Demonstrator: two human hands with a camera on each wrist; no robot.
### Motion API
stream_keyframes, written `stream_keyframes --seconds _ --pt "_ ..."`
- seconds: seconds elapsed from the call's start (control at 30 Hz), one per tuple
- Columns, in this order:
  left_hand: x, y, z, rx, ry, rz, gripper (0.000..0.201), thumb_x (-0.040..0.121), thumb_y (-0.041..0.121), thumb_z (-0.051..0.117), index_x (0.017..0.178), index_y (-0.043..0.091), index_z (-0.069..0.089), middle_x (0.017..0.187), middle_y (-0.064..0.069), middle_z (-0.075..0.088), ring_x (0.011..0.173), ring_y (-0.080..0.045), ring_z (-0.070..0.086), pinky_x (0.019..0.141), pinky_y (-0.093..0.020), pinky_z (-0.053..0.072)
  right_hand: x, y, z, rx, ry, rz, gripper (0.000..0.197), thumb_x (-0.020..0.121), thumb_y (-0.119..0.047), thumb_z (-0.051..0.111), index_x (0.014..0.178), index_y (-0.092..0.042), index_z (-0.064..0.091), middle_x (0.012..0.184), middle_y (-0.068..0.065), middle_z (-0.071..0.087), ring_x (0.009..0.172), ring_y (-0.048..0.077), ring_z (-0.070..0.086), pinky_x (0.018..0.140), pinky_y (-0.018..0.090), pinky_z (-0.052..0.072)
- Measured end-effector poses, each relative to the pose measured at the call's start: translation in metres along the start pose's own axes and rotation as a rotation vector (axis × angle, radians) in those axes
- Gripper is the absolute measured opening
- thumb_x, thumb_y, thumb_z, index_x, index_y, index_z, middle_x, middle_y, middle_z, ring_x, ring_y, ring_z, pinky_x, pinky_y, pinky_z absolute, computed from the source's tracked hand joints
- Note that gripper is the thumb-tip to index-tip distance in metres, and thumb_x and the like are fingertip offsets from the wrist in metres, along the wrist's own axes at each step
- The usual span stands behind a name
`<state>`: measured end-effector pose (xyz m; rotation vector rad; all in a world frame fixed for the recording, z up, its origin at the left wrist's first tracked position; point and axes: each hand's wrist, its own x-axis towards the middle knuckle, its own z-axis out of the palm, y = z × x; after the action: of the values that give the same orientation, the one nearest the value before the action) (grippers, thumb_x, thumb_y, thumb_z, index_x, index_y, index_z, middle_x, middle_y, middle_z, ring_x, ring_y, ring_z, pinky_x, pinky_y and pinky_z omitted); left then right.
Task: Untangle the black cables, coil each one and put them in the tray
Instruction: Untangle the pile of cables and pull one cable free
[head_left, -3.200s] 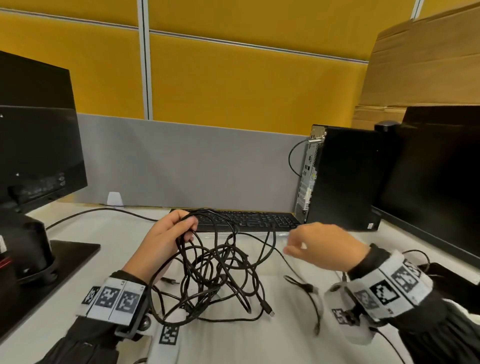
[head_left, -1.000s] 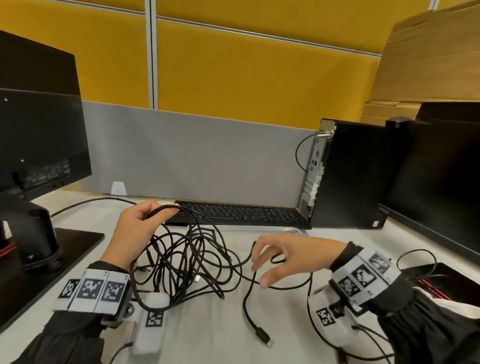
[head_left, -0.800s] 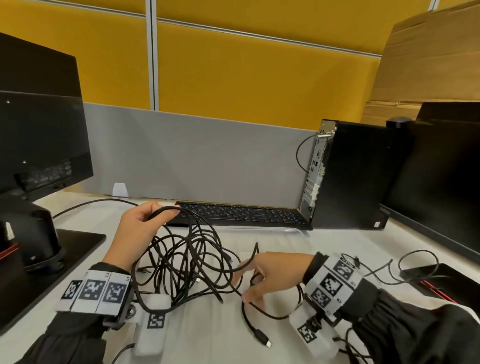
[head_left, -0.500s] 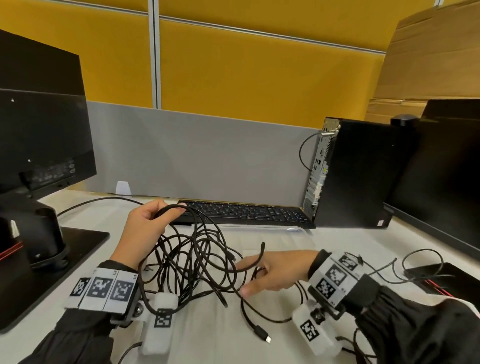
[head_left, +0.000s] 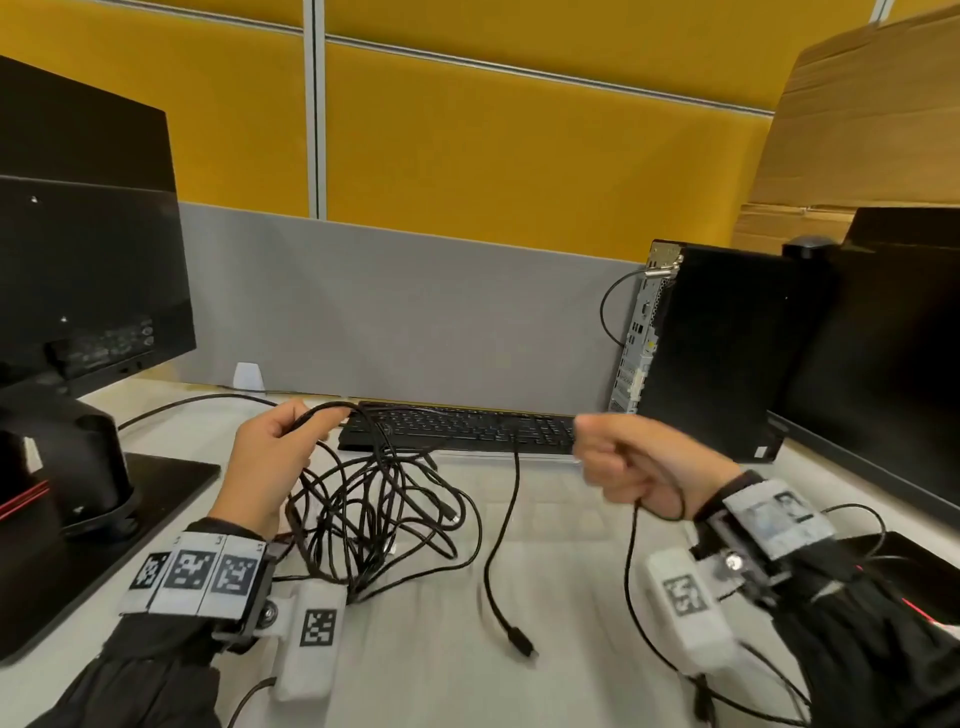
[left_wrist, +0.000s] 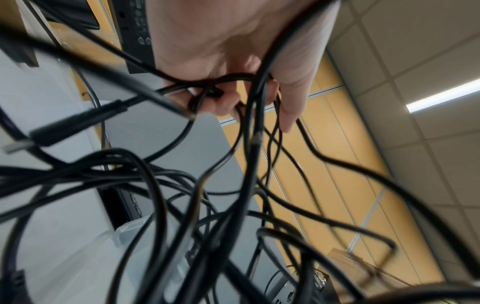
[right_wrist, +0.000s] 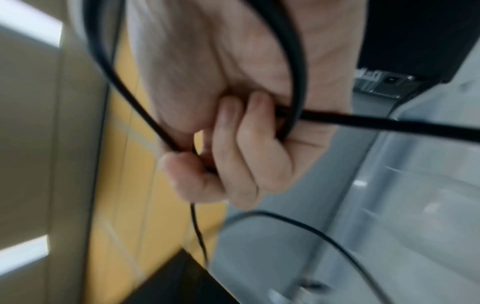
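A tangle of black cables (head_left: 379, 519) hangs from my left hand (head_left: 311, 431) down onto the white desk. The left wrist view shows my left hand (left_wrist: 233, 107) with its fingers curled round several loops of the tangle (left_wrist: 182, 195). My right hand (head_left: 618, 467) is a raised fist right of the tangle, gripping one black cable (head_left: 511, 499). That cable's plug end (head_left: 519, 644) trails on the desk. In the right wrist view the fingers (right_wrist: 233, 154) wrap the cable (right_wrist: 389, 123). A clear tray (head_left: 467, 455) lies between the hands, in front of the keyboard.
A black keyboard (head_left: 457, 428) lies behind the hands. A black PC tower (head_left: 711, 353) and a monitor (head_left: 893, 364) stand at the right, another monitor (head_left: 78, 260) with its base (head_left: 130, 519) at the left. Loose thin wires (head_left: 857, 519) lie by my right wrist.
My right hand has closed on one cable at the desk and lifted it up and to the right, away from the tangle. My left hand still holds the bundle in the same place.
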<state>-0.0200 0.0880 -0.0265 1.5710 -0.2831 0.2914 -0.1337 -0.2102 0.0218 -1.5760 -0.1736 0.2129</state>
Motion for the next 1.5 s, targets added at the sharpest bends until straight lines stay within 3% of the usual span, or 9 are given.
stream_keyframes --seconds 0.1,0.37,0.57,0.83,1.0,1.13,1.3,1.4,1.5 --pt "-0.001 -0.004 0.005 0.054 -0.101 0.011 0.044 0.082 0.027 0.068 0.080 -0.015 0.056 0.067 -0.011 0.043 0.062 -0.020 0.035 0.059 -0.032 0.030 -0.016 -0.036 -0.014 0.161 0.159 -0.304 0.032 0.087 -0.035 0.057 0.062 -0.021 0.043 0.056 -0.008 0.044 0.040 0.002 0.029 0.034 0.013 0.025" --pt "-0.002 -0.005 0.007 0.070 -0.183 -0.030 0.042 0.078 0.039 0.070 0.074 -0.003 0.067 0.066 -0.015 0.055 0.058 -0.020 0.042 0.059 -0.031 0.035 -0.028 -0.087 -0.031 0.496 0.934 -0.908 0.024 0.098 -0.017 0.031 0.076 -0.018 0.040 0.068 -0.007 0.061 0.070 0.010 0.065 0.038 0.015 0.027" --pt "-0.003 -0.005 0.008 0.048 -0.192 -0.034 0.046 0.077 0.041 0.072 0.075 -0.005 0.064 0.065 -0.013 0.052 0.058 -0.019 0.044 0.061 -0.031 0.036 -0.013 -0.070 -0.016 -0.187 1.339 -1.045 0.022 0.099 -0.024 0.037 0.080 -0.026 0.048 0.094 0.008 0.070 0.079 0.007 0.063 0.064 0.021 0.042" --pt "-0.008 0.002 0.013 0.044 -0.181 0.078 0.041 0.082 0.026 0.067 0.070 -0.010 0.053 0.065 -0.010 0.041 0.048 -0.003 0.036 0.058 -0.029 0.030 0.004 0.015 0.042 -1.302 0.631 -0.590 0.011 0.088 -0.037 0.046 0.081 -0.030 0.041 0.086 -0.004 0.065 0.077 0.013 0.062 0.062 0.035 0.054" --pt "-0.012 0.004 0.016 0.029 -0.201 0.106 0.034 0.082 0.022 0.068 0.065 -0.003 0.053 0.061 -0.006 0.038 0.048 -0.003 0.035 0.057 -0.025 0.029 0.020 0.022 0.057 -1.052 0.399 -0.381 0.021 0.090 -0.023 0.051 0.108 -0.032 0.058 0.106 -0.017 0.065 0.102 -0.001 0.057 0.094 0.029 0.047" --pt "-0.015 0.006 0.019 0.019 -0.229 0.128 0.033 0.081 0.022 0.069 0.066 -0.002 0.052 0.059 -0.003 0.034 0.049 -0.005 0.032 0.055 -0.022 0.028 0.040 0.009 0.064 -1.005 0.117 -0.200 0.026 0.092 -0.019 0.052 0.116 -0.021 0.060 0.110 -0.009 0.067 0.082 -0.003 0.057 0.090 0.026 0.049" --pt "-0.015 0.005 0.021 -0.025 -0.223 0.170 0.040 0.077 0.020 0.069 0.071 -0.014 0.050 0.063 -0.010 0.040 0.056 -0.006 0.038 0.051 -0.011 0.032 0.052 0.007 0.077 -0.800 0.099 -0.166 0.031 0.091 -0.023 0.061 0.114 -0.002 0.059 0.104 -0.005 0.065 0.072 -0.002 0.056 0.078 0.028 0.050" --pt "-0.017 0.006 0.022 -0.018 -0.267 0.168 0.050 0.071 0.030 0.070 0.074 -0.016 0.050 0.067 -0.010 0.042 0.061 -0.012 0.040 0.054 -0.015 0.033 0.056 0.004 0.081 -0.810 0.147 -0.229 0.006 0.090 -0.021 0.061 0.096 -0.022 0.064 0.078 0.002 0.063 0.065 0.002 0.057 0.068 0.025 0.047" --pt "-0.019 0.007 0.021 0.030 -0.296 0.168 0.059 0.067 0.039 0.075 0.070 -0.013 0.048 0.065 -0.010 0.040 0.059 -0.011 0.039 0.056 -0.019 0.032 0.048 -0.002 0.080 -0.877 0.100 -0.253 0.018 0.092 -0.021 0.059 0.073 -0.021 0.058 0.075 0.005 0.067 0.070 0.011 0.059 0.079 0.031 0.047"
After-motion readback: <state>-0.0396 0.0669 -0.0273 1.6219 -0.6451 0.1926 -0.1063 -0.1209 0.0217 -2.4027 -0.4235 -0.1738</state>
